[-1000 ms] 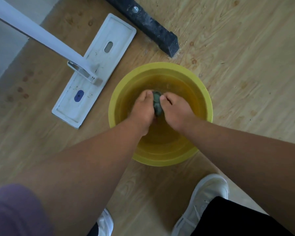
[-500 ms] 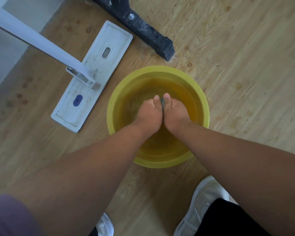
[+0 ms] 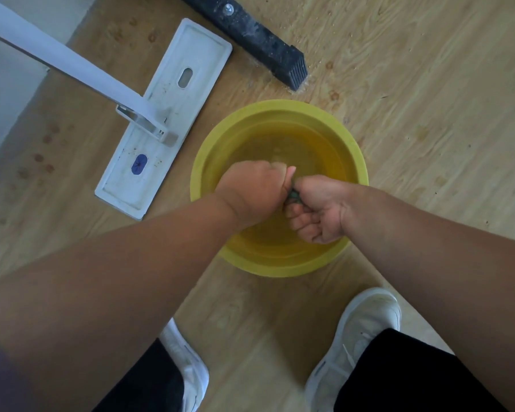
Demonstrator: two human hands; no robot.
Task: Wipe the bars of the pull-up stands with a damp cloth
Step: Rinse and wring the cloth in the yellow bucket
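Over a yellow basin [image 3: 351, 147] of water on the wooden floor, both my hands grip a small dark green cloth [image 3: 292, 195]. My left hand [image 3: 252, 190] is a fist, knuckles up, around one end. My right hand [image 3: 318, 211] is turned palm up, fingers curled round the other end. Only a sliver of the twisted cloth shows between the two fists. A black foot bar [image 3: 259, 34] of the stand lies on the floor beyond the basin.
A white flat mop head [image 3: 173, 108] with its white handle [image 3: 60, 60] lies left of the basin. My two white shoes [image 3: 366, 325] stand on the floor below it. A pale wall [image 3: 6, 84] edges the floor at left.
My hands have drawn nearer to me inside the basin. The right hand has rolled palm up while the left stays knuckles up, twisting the cloth between them.
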